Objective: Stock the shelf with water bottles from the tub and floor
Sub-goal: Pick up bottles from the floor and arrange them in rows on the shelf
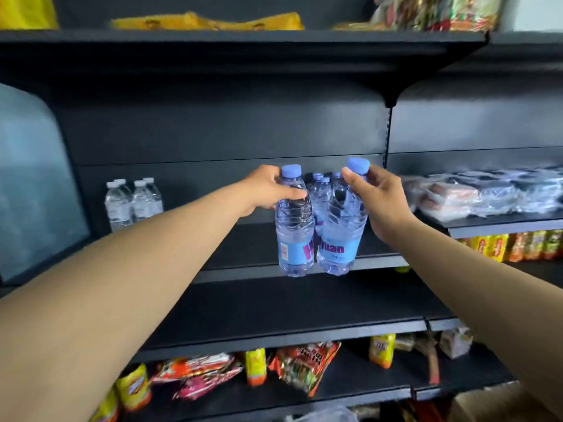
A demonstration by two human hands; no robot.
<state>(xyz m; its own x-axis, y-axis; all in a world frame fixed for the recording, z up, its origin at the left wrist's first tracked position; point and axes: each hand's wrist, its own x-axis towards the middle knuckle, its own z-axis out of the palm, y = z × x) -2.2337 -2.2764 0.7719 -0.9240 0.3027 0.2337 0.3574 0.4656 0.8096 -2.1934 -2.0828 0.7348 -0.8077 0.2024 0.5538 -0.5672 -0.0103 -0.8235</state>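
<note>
Facing a dark metal shelf unit (274,132) with several tiers. Largest on it: one big translucent water jug (33,184) at the far left, blurred. Middle shelf (259,248), from left to right: four small clear bottles with white caps (132,202) standing in a tight cluster; a group of blue-capped bottles (323,190) at the back, at least three caps visible, exact count hidden behind the held ones; clear plastic-wrapped packs (475,193) on the neighbouring bay, number unclear from blur. Top shelf carrying yellow packets (207,22) and a colourful bag (435,10). Bottom shelf scattered with red and orange snack packets (304,367) and a few yellow ones (134,388), loosely lying, not in any box.

Two arms reaching forward, two bottles held, one per hand. Left hand (268,190) gripping the left bottle (294,233) around its shoulder, fingers and thumb curled round just below the cap. Right hand (377,199) pinching the right bottle (342,233) at the neck, fingertips (350,178) just under the cap. Both bottles held in the air in front of the middle shelf, bases level with its front edge, sides touching; left one upright, right one tilted slightly with its cap leaning right. Each clear and ribbed, full of water, with a light blue cap and a light blue label bearing pink lettering.
</note>
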